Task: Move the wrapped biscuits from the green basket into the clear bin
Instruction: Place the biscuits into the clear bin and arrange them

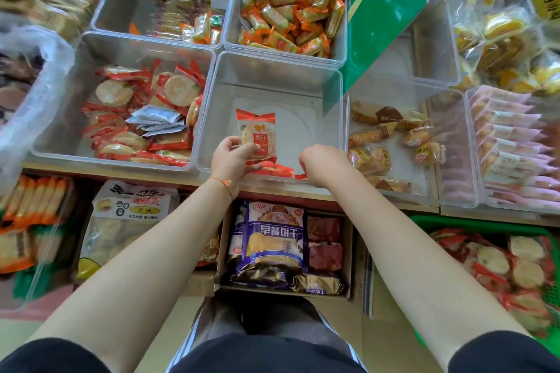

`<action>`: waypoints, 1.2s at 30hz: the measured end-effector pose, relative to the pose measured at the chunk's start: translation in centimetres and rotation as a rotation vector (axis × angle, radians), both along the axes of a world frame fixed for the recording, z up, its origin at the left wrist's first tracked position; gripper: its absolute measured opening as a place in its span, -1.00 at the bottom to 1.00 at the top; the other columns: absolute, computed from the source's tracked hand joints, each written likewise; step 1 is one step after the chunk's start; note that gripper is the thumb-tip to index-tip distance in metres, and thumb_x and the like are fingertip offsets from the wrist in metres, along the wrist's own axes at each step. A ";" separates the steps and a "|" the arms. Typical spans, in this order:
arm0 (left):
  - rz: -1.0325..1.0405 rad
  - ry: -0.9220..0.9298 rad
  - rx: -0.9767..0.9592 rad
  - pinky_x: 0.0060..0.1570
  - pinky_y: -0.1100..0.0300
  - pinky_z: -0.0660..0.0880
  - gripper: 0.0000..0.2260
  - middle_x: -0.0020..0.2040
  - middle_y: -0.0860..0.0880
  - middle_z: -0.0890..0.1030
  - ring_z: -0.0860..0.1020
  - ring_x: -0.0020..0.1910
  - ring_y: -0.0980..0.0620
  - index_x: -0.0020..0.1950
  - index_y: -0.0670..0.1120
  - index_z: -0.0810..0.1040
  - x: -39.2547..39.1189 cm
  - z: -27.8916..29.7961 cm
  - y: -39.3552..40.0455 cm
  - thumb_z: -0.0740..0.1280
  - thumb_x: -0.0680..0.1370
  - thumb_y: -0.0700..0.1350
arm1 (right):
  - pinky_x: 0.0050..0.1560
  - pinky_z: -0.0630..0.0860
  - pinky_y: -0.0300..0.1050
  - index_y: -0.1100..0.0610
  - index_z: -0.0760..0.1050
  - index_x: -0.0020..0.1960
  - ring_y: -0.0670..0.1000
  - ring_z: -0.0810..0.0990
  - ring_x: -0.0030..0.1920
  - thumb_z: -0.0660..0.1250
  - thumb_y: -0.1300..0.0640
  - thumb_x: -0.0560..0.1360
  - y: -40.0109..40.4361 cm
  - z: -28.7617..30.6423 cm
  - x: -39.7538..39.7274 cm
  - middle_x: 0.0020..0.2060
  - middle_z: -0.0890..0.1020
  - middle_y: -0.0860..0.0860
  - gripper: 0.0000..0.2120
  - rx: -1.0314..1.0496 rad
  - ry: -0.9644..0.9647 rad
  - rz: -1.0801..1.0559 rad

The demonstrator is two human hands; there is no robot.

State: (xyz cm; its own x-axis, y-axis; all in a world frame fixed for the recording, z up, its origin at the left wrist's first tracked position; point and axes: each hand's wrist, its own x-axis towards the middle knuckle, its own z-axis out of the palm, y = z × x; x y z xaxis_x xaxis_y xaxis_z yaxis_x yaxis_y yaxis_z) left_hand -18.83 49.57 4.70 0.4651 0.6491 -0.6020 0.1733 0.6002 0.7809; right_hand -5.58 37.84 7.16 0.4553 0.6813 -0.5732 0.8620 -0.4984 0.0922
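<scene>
A clear bin [272, 79] stands in the middle of the shelf, its floor mostly bare. My left hand [231, 159] pinches a red-wrapped round biscuit [257, 133] upright over the bin's near part. A few more red-wrapped biscuits [272, 169] lie at the bin's near wall. My right hand [321, 165] reaches down inside the near right part of the bin with fingers bent downward; what they touch is hidden. The green basket [472, 221] sits low at the right, with several red-wrapped biscuits [521, 266] in it.
Neighbouring clear bins hold similar red-wrapped biscuits [136, 118] at left, orange packets [291, 9] behind, and small breads [394, 136] at right. A green sign [381, 9] leans over the back right. Large biscuit bags [272, 245] stand in boxes under the shelf edge.
</scene>
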 end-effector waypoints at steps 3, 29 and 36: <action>-0.007 -0.008 0.003 -0.36 0.23 0.60 -0.76 0.11 -0.25 0.61 0.67 -0.12 -0.06 0.13 -0.22 0.46 -0.1 0.0 -0.1 0.39 0.49 -0.29 | 0.01 0.61 0.02 0.16 0.60 0.04 0.14 0.60 -0.05 0.20 0.37 0.47 0.1 -1.6 0.3 -0.02 0.63 0.08 -0.72 -0.041 0.124 -0.059; -1.085 0.542 0.716 0.29 0.15 0.36 -0.65 0.34 -0.09 0.53 0.46 0.32 -0.08 0.35 -0.06 0.50 6.1 -3.3 -0.3 0.22 0.57 -0.11 | -0.24 0.41 -0.09 0.11 0.42 0.05 0.10 0.57 -0.13 0.35 0.05 0.53 -2.2 0.8 3.8 -0.13 0.59 0.04 -0.81 0.616 0.147 -0.493; -1.433 0.582 0.550 0.35 0.09 0.31 -0.64 0.44 -0.16 0.40 0.37 0.39 -0.16 0.42 -0.19 0.41 8.5 -4.6 -1.6 0.07 0.67 -0.11 | -0.04 0.53 -0.06 -0.02 0.42 0.33 0.13 0.61 0.04 0.30 0.12 0.58 -3.8 -0.3 3.0 0.08 0.66 0.07 -0.66 0.713 0.169 -0.430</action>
State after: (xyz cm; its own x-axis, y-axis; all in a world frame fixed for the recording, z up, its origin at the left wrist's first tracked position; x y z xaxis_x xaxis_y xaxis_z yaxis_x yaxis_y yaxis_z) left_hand -10.33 47.95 0.13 0.6459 0.0965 -0.7573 0.6395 -0.6101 0.4677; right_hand -2.54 34.06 6.86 0.7040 0.6929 -0.1558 0.5583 -0.6756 -0.4816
